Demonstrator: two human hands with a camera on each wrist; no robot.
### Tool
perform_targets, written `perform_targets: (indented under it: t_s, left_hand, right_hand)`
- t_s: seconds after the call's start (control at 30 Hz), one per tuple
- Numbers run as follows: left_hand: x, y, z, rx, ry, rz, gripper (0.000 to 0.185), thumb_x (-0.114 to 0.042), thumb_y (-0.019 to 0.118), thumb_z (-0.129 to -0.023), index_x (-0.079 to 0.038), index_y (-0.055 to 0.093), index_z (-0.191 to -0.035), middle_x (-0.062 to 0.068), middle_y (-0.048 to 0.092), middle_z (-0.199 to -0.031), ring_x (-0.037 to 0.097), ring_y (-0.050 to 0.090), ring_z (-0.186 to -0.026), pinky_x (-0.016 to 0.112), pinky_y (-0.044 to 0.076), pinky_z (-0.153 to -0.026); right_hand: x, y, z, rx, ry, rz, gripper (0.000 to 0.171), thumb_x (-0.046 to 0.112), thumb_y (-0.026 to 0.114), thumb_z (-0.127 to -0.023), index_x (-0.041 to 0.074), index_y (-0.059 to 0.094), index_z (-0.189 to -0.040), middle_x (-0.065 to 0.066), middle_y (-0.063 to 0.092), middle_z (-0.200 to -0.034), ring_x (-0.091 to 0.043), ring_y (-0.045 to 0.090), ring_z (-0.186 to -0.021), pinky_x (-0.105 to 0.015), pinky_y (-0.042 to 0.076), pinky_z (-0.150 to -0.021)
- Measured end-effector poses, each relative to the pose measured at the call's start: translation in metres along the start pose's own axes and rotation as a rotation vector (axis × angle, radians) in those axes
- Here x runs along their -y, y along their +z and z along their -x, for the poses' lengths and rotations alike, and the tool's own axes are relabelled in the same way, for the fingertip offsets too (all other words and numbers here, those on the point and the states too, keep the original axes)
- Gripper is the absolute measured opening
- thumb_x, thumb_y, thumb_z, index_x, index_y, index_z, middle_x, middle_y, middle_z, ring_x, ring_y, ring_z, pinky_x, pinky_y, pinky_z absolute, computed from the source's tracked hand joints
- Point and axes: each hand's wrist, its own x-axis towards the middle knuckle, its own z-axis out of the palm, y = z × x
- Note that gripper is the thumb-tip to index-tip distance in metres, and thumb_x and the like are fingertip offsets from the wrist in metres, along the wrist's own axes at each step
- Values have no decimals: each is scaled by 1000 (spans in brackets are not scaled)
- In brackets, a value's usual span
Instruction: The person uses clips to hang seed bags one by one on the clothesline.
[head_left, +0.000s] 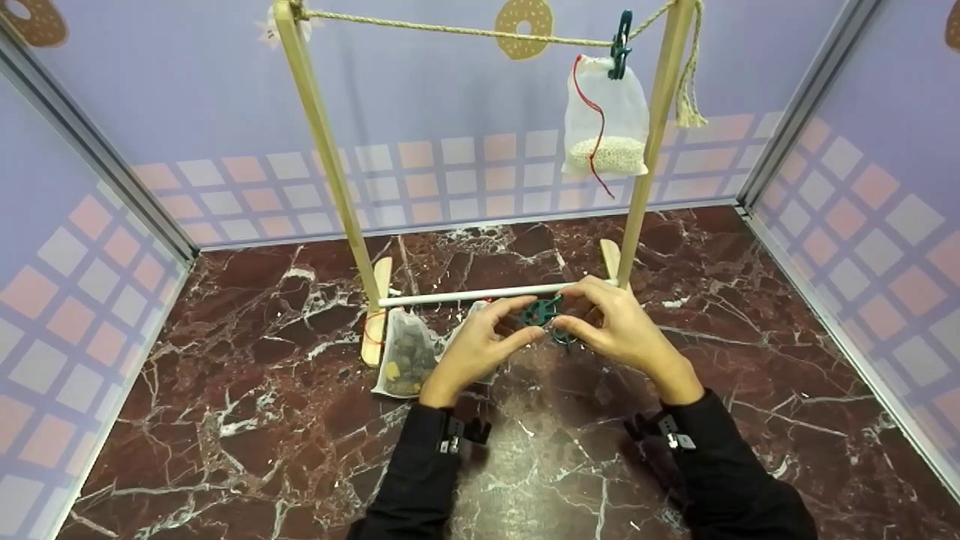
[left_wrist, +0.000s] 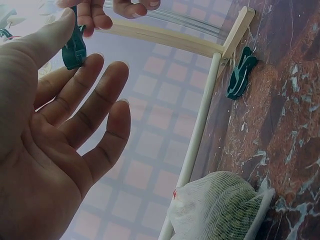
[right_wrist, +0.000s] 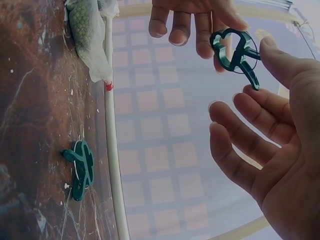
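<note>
Both hands meet over the marble table, just in front of the drying rack's white bottom rod. Between them is a dark green clip, pinched by my left hand with thumb and forefinger. My right hand holds the clip's other end at its fingertips. A second green clip lies on the table beside the rod. A mesh bag with dark contents lies by my left hand.
A wooden rack stands at the back with a rope strung across its top. A white mesh bag of pale beads hangs from the rope by a green clip. Tiled walls close in three sides.
</note>
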Motion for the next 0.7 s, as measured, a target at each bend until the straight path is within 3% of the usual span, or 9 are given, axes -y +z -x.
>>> perform_targets:
  t_s: [0.17,0.37,0.5,0.7]
  left_hand:
    - [-2,-1,0,-17,26,-20,47,-25,72,-96,-8,61,-138,6,68,-117,19,66,-93,37,58,-82]
    - [-5,-7,-1,-44,39,17,44,-20,71,-96,-5,61,-136,8,69,-115,20,67,-96,36,59,-84]
    - [-5,-15,1,-113,45,-16,43,-19,71,-96,-2,61,-135,9,70,-112,23,68,-94,36,59,-83]
    - [-1,-28,5,-260,17,-150,40,-17,72,-96,0,63,-131,10,71,-108,25,68,-93,36,57,-86]
  right_hand:
    - [1,0,0,-42,-9,-39,34,20,83,-87,6,69,-115,2,65,-95,-10,61,-71,-24,53,-62]
    - [3,-2,0,-107,-32,-49,33,15,84,-84,7,70,-113,2,65,-92,-10,57,-68,-25,51,-57]
    - [3,-3,-1,-142,-43,-54,37,9,86,-80,6,69,-112,-3,65,-89,-11,57,-67,-22,50,-57]
    - [3,-2,0,-182,-51,-69,38,5,88,-76,4,69,-108,-6,64,-87,-12,57,-66,-19,48,-57]
